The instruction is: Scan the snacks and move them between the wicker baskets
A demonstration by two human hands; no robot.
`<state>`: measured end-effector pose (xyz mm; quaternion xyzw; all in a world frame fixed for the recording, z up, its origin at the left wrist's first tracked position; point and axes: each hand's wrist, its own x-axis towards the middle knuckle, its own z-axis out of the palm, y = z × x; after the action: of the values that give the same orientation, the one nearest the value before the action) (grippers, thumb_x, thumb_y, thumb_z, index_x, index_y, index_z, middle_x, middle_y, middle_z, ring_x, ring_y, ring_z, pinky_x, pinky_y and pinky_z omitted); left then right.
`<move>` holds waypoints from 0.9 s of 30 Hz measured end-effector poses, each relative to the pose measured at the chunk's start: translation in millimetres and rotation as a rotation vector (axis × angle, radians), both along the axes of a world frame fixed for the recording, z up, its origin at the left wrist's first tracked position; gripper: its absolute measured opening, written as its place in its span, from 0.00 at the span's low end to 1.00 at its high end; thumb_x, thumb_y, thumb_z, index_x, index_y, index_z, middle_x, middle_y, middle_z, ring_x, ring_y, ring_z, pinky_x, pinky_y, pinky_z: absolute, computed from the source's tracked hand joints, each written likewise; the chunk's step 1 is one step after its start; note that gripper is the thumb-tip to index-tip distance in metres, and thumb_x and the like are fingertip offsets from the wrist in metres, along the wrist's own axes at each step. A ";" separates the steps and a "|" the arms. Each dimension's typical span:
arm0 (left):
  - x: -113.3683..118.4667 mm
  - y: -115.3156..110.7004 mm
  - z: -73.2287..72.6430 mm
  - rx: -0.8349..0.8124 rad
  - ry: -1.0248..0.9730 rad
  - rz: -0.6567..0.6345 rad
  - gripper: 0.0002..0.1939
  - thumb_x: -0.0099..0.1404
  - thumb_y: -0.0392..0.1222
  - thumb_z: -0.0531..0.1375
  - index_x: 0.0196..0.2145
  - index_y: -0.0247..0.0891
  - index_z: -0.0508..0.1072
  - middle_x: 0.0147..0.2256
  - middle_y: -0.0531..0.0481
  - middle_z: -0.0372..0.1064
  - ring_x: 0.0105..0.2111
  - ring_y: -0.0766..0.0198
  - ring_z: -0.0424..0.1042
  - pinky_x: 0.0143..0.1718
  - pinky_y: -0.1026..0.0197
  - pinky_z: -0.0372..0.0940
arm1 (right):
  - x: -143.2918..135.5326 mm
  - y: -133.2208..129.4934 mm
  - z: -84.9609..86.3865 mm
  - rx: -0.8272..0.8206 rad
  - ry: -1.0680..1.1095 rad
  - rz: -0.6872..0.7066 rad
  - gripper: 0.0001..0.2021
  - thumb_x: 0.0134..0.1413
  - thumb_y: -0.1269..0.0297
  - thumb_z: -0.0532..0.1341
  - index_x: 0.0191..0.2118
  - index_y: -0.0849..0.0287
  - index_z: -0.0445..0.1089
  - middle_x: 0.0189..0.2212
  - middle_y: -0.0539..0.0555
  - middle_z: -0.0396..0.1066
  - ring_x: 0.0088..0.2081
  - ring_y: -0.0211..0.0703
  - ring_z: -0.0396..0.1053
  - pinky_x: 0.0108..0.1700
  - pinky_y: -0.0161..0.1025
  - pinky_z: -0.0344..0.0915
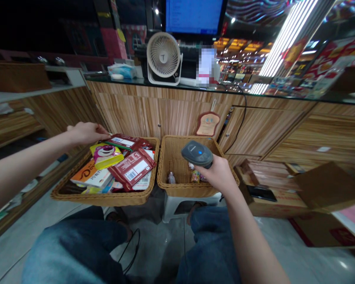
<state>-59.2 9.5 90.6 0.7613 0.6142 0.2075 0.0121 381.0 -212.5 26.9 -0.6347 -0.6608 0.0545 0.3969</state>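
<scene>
My right hand (220, 173) is wrapped round a dark grey barcode scanner (197, 153) with a lit blue light, above the right wicker basket (177, 192). In that basket lie several small containers, among them a small bottle (171, 177). My left hand (87, 133) reaches over the back of the left wicker basket (106, 200). Its fingertips are pinched at the edge of a dark red packet (126, 141); what they grip is unclear. Around it lie a yellow packet (108, 156) with a purple cartoon face, another dark red packet (133, 169) with a barcode label, and an orange-and-white box (91, 173).
A white stool (171, 209) stands under the right basket. The wooden counter (130, 110) rises behind, bearing a fan (164, 55) and a monitor (193, 15). An open cardboard box (284, 197) with a phone (262, 193) on it sits at right. A cable (243, 118) hangs down the counter.
</scene>
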 end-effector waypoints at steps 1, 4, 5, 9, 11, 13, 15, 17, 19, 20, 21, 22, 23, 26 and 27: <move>4.3 -3.4 3.6 -0.052 0.097 0.085 0.27 0.59 0.67 0.67 0.37 0.39 0.84 0.31 0.50 0.72 0.49 0.46 0.69 0.59 0.28 0.55 | 0.2 0.1 0.2 -0.001 0.005 0.000 0.05 0.54 0.62 0.68 0.33 0.57 0.77 0.33 0.61 0.84 0.40 0.60 0.83 0.38 0.41 0.71; 27.2 -17.2 16.0 -0.099 0.293 0.168 0.28 0.70 0.61 0.60 0.53 0.35 0.81 0.47 0.41 0.73 0.55 0.40 0.67 0.57 0.28 0.59 | 2.1 -0.1 1.3 -0.004 0.017 -0.013 0.06 0.53 0.62 0.69 0.34 0.58 0.78 0.34 0.62 0.84 0.40 0.61 0.83 0.39 0.42 0.71; 37.1 -21.3 18.2 -0.067 0.314 0.124 0.27 0.72 0.59 0.58 0.55 0.34 0.80 0.50 0.39 0.72 0.57 0.38 0.66 0.58 0.28 0.59 | 3.1 -0.4 1.6 -0.005 0.019 -0.017 0.07 0.53 0.61 0.69 0.35 0.59 0.79 0.35 0.62 0.84 0.41 0.61 0.83 0.40 0.42 0.71; 81.5 -25.7 8.0 0.053 0.341 -0.165 0.25 0.73 0.55 0.58 0.59 0.40 0.77 0.55 0.39 0.70 0.61 0.39 0.62 0.60 0.34 0.57 | 8.0 -2.8 2.2 -0.006 0.029 -0.021 0.08 0.54 0.62 0.69 0.37 0.60 0.80 0.36 0.63 0.85 0.41 0.62 0.83 0.41 0.44 0.72; 108.0 -22.4 -5.3 0.075 0.376 -0.363 0.24 0.70 0.56 0.61 0.60 0.46 0.77 0.56 0.41 0.72 0.60 0.41 0.62 0.61 0.39 0.55 | 10.4 -3.8 1.6 -0.006 0.034 -0.031 0.08 0.54 0.61 0.69 0.37 0.60 0.81 0.36 0.63 0.85 0.40 0.62 0.83 0.41 0.44 0.72; 138.6 -19.8 -19.7 0.068 0.420 -0.583 0.23 0.69 0.53 0.63 0.59 0.51 0.77 0.57 0.43 0.73 0.60 0.43 0.63 0.61 0.42 0.53 | 12.7 -4.5 1.1 -0.012 0.045 -0.049 0.08 0.53 0.61 0.70 0.36 0.60 0.81 0.36 0.63 0.85 0.40 0.61 0.83 0.40 0.44 0.72; 173.0 -20.1 -34.1 0.008 0.463 -0.790 0.22 0.67 0.49 0.65 0.59 0.52 0.78 0.58 0.44 0.75 0.60 0.45 0.64 0.60 0.45 0.52 | 14.5 -5.1 1.1 -0.023 0.066 -0.064 0.08 0.52 0.61 0.70 0.35 0.60 0.80 0.35 0.62 0.85 0.39 0.60 0.83 0.39 0.43 0.71; 208.4 -22.4 -49.2 -0.113 0.525 -0.948 0.22 0.64 0.46 0.67 0.57 0.52 0.80 0.54 0.46 0.78 0.60 0.47 0.66 0.60 0.46 0.51 | 16.0 -5.9 1.6 -0.041 0.084 -0.069 0.07 0.53 0.61 0.70 0.35 0.59 0.79 0.34 0.61 0.84 0.38 0.59 0.83 0.39 0.43 0.71; 241.6 -24.2 -66.7 -0.251 0.611 -1.030 0.22 0.61 0.43 0.69 0.54 0.53 0.82 0.53 0.47 0.79 0.59 0.47 0.66 0.61 0.46 0.51 | 17.1 -6.9 2.1 -0.056 0.088 -0.072 0.07 0.53 0.60 0.69 0.34 0.58 0.78 0.32 0.60 0.84 0.38 0.59 0.83 0.37 0.42 0.70; 256.3 -24.3 -76.6 -0.320 0.651 -1.041 0.22 0.58 0.44 0.71 0.51 0.54 0.83 0.54 0.47 0.79 0.60 0.47 0.65 0.62 0.46 0.51 | 17.7 -7.4 2.3 -0.061 0.087 -0.073 0.07 0.53 0.60 0.69 0.33 0.58 0.78 0.32 0.60 0.84 0.37 0.59 0.83 0.37 0.42 0.69; 269.4 -23.6 -87.2 -0.386 0.689 -1.044 0.23 0.54 0.45 0.73 0.49 0.55 0.83 0.55 0.48 0.79 0.60 0.46 0.65 0.63 0.45 0.51 | 18.3 -8.0 2.2 -0.061 0.088 -0.076 0.07 0.53 0.60 0.68 0.33 0.58 0.78 0.31 0.60 0.84 0.38 0.59 0.83 0.36 0.41 0.69; 280.9 -22.2 -98.2 -0.435 0.720 -1.049 0.24 0.50 0.46 0.74 0.47 0.56 0.84 0.55 0.50 0.79 0.60 0.46 0.65 0.64 0.45 0.52 | 18.9 -8.5 2.0 -0.055 0.092 -0.079 0.07 0.53 0.60 0.68 0.34 0.58 0.78 0.32 0.60 0.84 0.38 0.59 0.83 0.36 0.41 0.69; 290.6 -20.1 -109.5 -0.482 0.750 -1.049 0.24 0.47 0.46 0.76 0.44 0.57 0.84 0.54 0.51 0.80 0.59 0.46 0.66 0.64 0.44 0.53 | 19.6 -9.0 1.7 -0.048 0.098 -0.081 0.07 0.53 0.60 0.68 0.34 0.58 0.78 0.33 0.60 0.84 0.39 0.59 0.83 0.37 0.41 0.69; 310.4 -11.8 -140.9 -0.606 0.855 -1.028 0.23 0.36 0.42 0.78 0.34 0.56 0.85 0.43 0.54 0.83 0.53 0.46 0.71 0.61 0.44 0.57 | 21.7 -10.8 0.9 -0.051 0.115 -0.089 0.07 0.53 0.60 0.69 0.36 0.58 0.78 0.34 0.60 0.84 0.40 0.59 0.83 0.38 0.42 0.69; 314.5 -8.9 -149.6 -0.649 0.891 -1.013 0.22 0.33 0.39 0.78 0.30 0.55 0.84 0.38 0.55 0.83 0.49 0.47 0.72 0.59 0.45 0.59 | 22.3 -11.4 1.0 -0.058 0.117 -0.093 0.07 0.52 0.61 0.69 0.35 0.58 0.78 0.33 0.60 0.84 0.39 0.59 0.83 0.37 0.42 0.68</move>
<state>255.2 0.6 -59.0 0.9210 0.1657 -0.3434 0.0802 403.3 -223.8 27.8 -0.6717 -0.6043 0.0924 0.4185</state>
